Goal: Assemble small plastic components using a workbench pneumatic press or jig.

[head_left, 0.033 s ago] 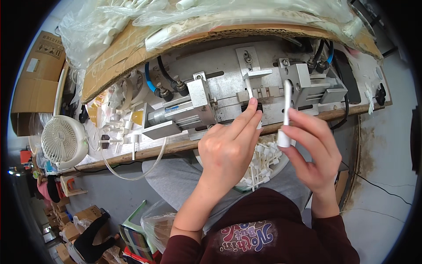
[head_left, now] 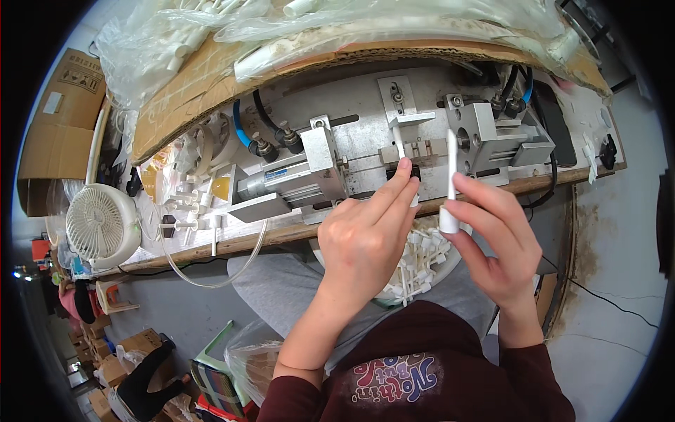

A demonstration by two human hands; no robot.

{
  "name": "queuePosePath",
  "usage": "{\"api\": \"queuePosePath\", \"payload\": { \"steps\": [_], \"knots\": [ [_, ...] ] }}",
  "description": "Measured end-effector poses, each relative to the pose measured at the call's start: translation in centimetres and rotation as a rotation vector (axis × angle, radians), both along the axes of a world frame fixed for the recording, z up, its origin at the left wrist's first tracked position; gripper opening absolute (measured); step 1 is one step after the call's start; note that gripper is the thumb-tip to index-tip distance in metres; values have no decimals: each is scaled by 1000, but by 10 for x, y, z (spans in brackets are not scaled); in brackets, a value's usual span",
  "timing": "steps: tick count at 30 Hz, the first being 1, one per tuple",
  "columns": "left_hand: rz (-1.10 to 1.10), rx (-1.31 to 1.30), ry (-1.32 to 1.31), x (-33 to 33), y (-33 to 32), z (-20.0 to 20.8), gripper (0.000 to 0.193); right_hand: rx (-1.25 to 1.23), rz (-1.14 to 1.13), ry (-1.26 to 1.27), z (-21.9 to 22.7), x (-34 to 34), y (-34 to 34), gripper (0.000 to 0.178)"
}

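A slim white plastic stem with a wider cylindrical end (head_left: pixel 448 222) is upright between the thumb and fingers of my right hand (head_left: pixel 503 243), in front of the right-hand metal cylinder block. My left hand (head_left: pixel 365 235) reaches to the small metal fixture (head_left: pixel 429 148) in the middle of the bench device. Its fingers press together on a similar white plastic stem (head_left: pixel 399 143), which lies in the fixture below a metal bracket (head_left: pixel 402 105). The left thumb and part of that stem are hidden under the hand.
Pneumatic cylinders (head_left: pixel 288 176) with hoses flank the fixture. Below the hands, a tub of many white parts (head_left: pixel 415 271) sits at my lap. A small white fan (head_left: pixel 103 226) and loose white pieces (head_left: pixel 188 214) are on the left. Cardboard (head_left: pixel 204 91) and plastic bags overhang the back.
My right hand has shifted slightly left with its white stem, closer to the fixture. The left hand stays nearly where it was.
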State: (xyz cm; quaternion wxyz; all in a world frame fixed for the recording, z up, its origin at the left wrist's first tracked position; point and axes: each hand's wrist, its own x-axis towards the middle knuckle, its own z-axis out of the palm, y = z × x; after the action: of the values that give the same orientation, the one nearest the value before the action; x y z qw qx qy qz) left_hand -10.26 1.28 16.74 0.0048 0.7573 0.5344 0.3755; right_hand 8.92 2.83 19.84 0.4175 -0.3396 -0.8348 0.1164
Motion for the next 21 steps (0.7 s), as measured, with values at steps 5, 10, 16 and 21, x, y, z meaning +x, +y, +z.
{"api": "queuePosePath", "payload": {
  "steps": [5,10,16,21],
  "knots": [
    [-161,-188,-38,-13,-24,14,28,73,21,-217,-7,-4,9,29],
    [-416,-427,-76,-19,-55,4,24,53,32,-415,-7,-19,12,27],
    [-498,-600,-167,-1,-72,-45,26,58,-57,-532,3,-34,13,21],
    [-321,-433,-161,14,-79,-84,25,157,4,-407,-6,-32,24,15]
  ]
}}
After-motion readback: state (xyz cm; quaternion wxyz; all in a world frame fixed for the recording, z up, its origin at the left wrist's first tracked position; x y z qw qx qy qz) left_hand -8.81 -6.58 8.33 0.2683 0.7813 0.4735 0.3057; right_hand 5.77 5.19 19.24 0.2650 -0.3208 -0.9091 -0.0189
